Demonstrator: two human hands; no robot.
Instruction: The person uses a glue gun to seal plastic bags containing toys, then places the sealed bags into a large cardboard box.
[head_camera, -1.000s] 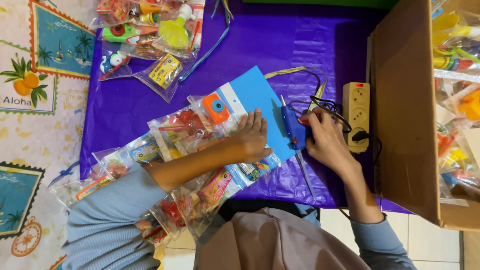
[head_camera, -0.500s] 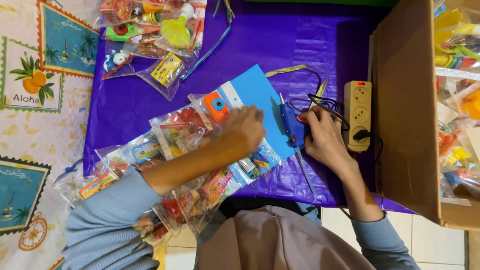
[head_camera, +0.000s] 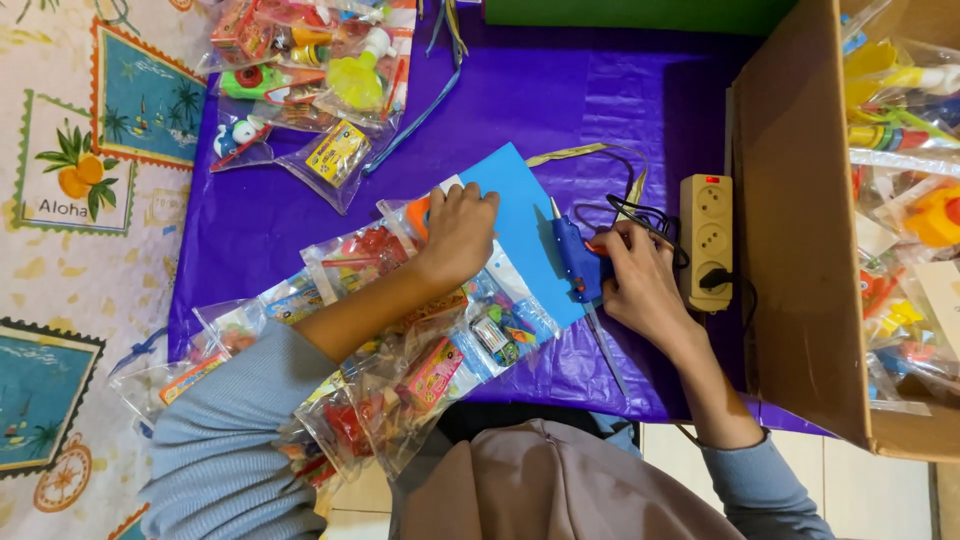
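Note:
My left hand (head_camera: 458, 232) lies palm down on a clear toy packet (head_camera: 395, 245) that rests on a blue card (head_camera: 520, 225) on the purple sheet (head_camera: 560, 110). The fingers cover an orange toy inside the packet. My right hand (head_camera: 640, 280) grips a blue glue gun (head_camera: 578, 262) at the card's right edge, nozzle pointing away from me. Its black cord (head_camera: 640, 212) loops to a cream power strip (head_camera: 706, 240) just right of my hand. More toy packets (head_camera: 440, 350) overlap under my left forearm.
A pile of bagged toys (head_camera: 310, 60) sits at the far left of the purple sheet. An open cardboard box (head_camera: 800, 230) full of toy packets stands at the right. A patterned cloth (head_camera: 80, 250) covers the surface at left. A thin rod (head_camera: 605, 350) lies below the glue gun.
My left hand has slid up and left along the packets, from the card's lower edge onto the packet with the orange toy. My right hand stays on the glue gun.

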